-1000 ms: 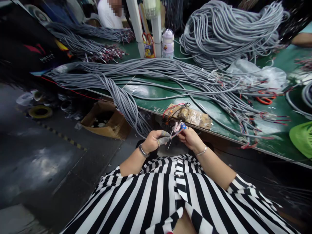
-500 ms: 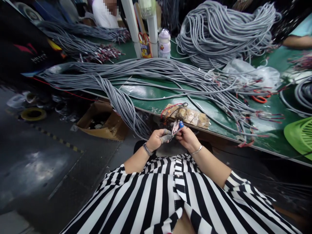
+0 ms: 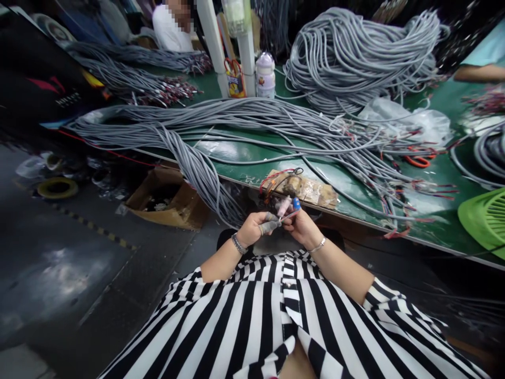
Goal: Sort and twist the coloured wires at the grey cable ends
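Note:
My left hand is closed, with grey wraps on its fingertips, pinching the end of a grey cable whose thin coloured wires fan out. My right hand is closed on a small blue-handled tool held against those wire ends. Both hands meet just below the front edge of the green table, above my striped shirt. A worn taped pad with red wires lies on the table edge right behind the hands.
Long grey cable bundles cross the table and hang over its edge. A big cable coil sits at the back right, with a bottle, orange scissors, a green fan. A cardboard box stands on the floor. Another person sits at the far back.
The hands stay together at the cable end; the blue tool has shifted slightly upward and right against the wires. The view has drifted a little.

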Demonstrator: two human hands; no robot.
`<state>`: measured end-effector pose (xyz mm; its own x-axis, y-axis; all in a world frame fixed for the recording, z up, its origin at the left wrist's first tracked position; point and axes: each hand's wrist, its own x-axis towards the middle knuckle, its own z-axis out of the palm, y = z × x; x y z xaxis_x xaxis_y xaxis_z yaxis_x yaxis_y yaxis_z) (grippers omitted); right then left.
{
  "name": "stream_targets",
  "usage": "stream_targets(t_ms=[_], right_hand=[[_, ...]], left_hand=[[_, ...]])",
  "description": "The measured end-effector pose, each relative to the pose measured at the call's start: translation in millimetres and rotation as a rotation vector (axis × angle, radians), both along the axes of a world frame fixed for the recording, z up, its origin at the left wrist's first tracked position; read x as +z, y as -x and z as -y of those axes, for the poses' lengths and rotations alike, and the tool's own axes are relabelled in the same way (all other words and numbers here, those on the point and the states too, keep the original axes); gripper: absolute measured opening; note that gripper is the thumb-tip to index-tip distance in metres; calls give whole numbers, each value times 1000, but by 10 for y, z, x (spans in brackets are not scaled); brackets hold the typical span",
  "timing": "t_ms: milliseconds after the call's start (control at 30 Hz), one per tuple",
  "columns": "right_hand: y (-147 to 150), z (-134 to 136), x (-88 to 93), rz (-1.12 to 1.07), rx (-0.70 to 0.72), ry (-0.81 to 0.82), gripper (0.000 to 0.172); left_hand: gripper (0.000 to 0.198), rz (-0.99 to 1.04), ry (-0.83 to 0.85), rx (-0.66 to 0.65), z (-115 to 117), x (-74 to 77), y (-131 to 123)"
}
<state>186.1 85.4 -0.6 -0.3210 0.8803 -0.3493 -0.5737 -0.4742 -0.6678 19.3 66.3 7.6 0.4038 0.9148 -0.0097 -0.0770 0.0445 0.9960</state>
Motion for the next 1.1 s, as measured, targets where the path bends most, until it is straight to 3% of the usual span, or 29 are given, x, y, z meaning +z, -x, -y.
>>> stream_targets(t_ms=[233, 367, 500, 667, 800, 900, 1100], right_hand=[[-105, 42, -124, -6, 32, 13, 56], [-147, 49, -149, -14, 48, 49, 55], [-160, 51, -116, -14, 80, 62, 52], [-142, 4, 55, -38, 149, 36, 52], [-104, -59, 199, 21, 179, -59, 49], [-66, -64, 208, 107, 157, -145, 48], [6, 28, 75, 273, -143, -310, 53]], left_hand=[[45, -48, 11, -27, 285, 47, 142], [35, -108, -67, -100, 495, 49, 231], [32, -72, -52, 30, 579, 14, 306], [36, -28, -4, 119, 486, 6, 311], [36, 7, -13, 115, 347, 10, 204], [37, 36, -7, 105, 253, -6, 99], [37, 50, -20, 135, 157, -94, 33]])
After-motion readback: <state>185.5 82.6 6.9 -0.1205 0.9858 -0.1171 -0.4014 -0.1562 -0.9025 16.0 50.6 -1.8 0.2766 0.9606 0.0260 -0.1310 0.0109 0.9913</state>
